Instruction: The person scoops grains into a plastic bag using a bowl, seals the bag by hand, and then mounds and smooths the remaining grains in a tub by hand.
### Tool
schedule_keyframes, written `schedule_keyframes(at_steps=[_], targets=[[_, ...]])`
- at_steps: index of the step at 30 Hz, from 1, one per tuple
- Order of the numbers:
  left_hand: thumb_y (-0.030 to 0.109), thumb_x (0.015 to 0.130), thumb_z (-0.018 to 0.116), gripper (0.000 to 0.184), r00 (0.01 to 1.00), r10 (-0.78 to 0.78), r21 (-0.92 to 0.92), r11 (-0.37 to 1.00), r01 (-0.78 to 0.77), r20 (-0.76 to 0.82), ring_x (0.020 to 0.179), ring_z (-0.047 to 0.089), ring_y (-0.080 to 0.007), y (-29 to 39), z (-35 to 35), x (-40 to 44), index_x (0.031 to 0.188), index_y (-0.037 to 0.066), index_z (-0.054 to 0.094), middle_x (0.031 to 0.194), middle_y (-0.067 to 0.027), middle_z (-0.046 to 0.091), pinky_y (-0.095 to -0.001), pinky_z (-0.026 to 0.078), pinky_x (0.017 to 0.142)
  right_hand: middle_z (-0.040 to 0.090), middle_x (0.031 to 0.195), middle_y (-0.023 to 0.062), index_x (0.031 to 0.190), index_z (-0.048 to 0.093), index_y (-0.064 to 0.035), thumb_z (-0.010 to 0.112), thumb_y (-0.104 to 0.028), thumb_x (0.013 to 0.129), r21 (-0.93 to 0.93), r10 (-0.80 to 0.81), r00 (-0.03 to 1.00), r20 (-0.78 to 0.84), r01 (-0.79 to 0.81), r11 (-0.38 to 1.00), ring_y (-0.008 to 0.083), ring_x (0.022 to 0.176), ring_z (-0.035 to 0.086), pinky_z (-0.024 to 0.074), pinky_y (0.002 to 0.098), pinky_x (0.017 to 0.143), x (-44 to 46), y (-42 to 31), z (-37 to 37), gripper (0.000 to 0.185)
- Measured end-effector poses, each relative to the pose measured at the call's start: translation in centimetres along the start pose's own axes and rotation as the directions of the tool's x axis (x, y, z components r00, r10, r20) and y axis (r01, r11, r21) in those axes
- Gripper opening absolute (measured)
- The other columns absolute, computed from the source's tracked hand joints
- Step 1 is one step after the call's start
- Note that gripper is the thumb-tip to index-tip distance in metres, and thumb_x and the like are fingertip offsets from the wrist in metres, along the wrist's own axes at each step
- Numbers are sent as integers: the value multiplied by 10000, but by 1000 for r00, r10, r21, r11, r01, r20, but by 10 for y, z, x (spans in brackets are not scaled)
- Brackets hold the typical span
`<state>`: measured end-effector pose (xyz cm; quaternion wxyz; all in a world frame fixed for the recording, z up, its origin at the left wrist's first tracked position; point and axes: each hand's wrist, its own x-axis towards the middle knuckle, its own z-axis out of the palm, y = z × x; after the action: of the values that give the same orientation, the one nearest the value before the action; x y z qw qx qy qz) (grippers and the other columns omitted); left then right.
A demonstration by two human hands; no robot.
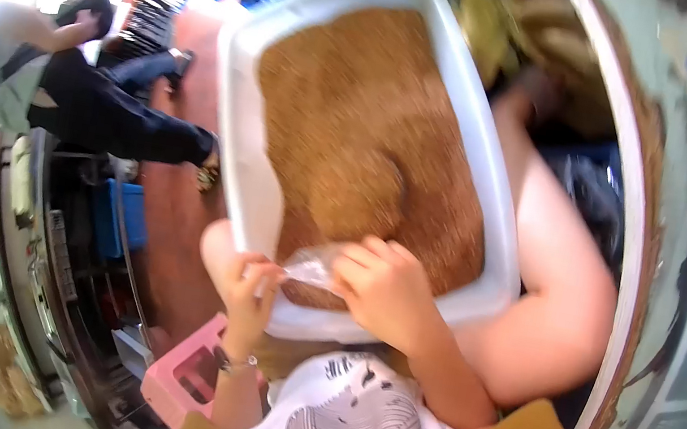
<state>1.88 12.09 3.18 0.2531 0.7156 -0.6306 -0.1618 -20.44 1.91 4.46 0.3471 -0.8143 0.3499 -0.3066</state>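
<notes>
White plastic tub [249, 162]: in front of the seated person, between the bare legs.
Brown granules [357, 80]: spread across the tub's floor, with a rounded heap near the hands.
Pink stool [162, 386]: on the floor, beside the tub's near left corner.
Right hand [381, 289]: grip closed, fingers curled on the bag's right side.
Left hand [252, 286]: grip pinched at the bag's left edge.
Clear plastic bag [317, 265]: between both hands, over the tub's near end; contents unclear.
</notes>
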Motion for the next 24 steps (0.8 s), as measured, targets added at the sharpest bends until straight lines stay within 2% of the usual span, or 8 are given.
schedule_keyframes(at_steps=[8,12,14,15,17,18,21,24], targets=[[38,819,685,53,954,155,-83,980,-182,-258,840,598,-334,3,-11,7,857,34,648,923,-130,617,-412,481,741,561,754,45,688,540,-92,784,-195,695,-185,2,1000,-22,-6,983,265,687,562,463,414,642,3,-22,-13,265],[30,854,680,232,941,77,-280,944,-175,-329,825,601,-237,21,-30,-3,1085,47,662,899,-89,609,-348,482,732,581,765,60,726,576,-98,778,-285,748,-257,84,996,22,-76,963,282,725,608,492,425,652,1,-39,-7,275],[39,860,652,458,985,46,-682,717,-147,-164,762,540,-118,40,-71,-14,1302,-13,543,834,-29,581,-249,442,724,590,766,71,758,610,-106,769,-324,772,-324,71,997,19,-60,944,286,758,635,508,420,669,-5,-45,1,270],[230,872,654,536,999,-39,-916,400,-12,-30,691,524,-120,67,-104,-26,1311,-47,520,774,-35,565,-242,412,656,611,800,109,839,660,-105,675,-376,860,-358,39,999,32,-25,934,315,801,657,524,433,700,-11,-40,7,273],[516,796,639,776,973,198,-987,79,-140,-123,522,461,-119,71,-146,-54,1333,-29,510,696,-55,539,-286,346,474,640,840,153,868,670,-93,601,-376,912,-414,187,974,129,-119,903,356,809,661,522,466,713,-18,-24,24,295],[365,896,592,632,850,418,-936,-277,-216,-320,487,436,-144,80,-160,-60,1312,-96,478,671,-71,579,-302,319,500,655,860,174,882,675,-87,563,-376,938,-450,268,948,173,-166,878,377,813,662,520,482,720,-23,-17,28,315],[307,916,579,518,329,779,-846,-488,-217,-534,440,439,-221,127,-227,-58,1206,-116,514,632,-106,555,-387,299,440,671,883,228,883,668,-66,473,-368,980,-356,243,960,140,-180,917,423,847,659,509,528,734,-21,-20,24,373],[286,916,573,462,226,835,-865,-481,-140,-501,444,446,-233,144,-233,-78,1157,-104,513,630,-115,553,-390,313,444,678,767,202,938,704,-81,519,-355,964,-279,177,983,-42,-181,943,374,759,690,518,482,683,-17,-37,7,332]])
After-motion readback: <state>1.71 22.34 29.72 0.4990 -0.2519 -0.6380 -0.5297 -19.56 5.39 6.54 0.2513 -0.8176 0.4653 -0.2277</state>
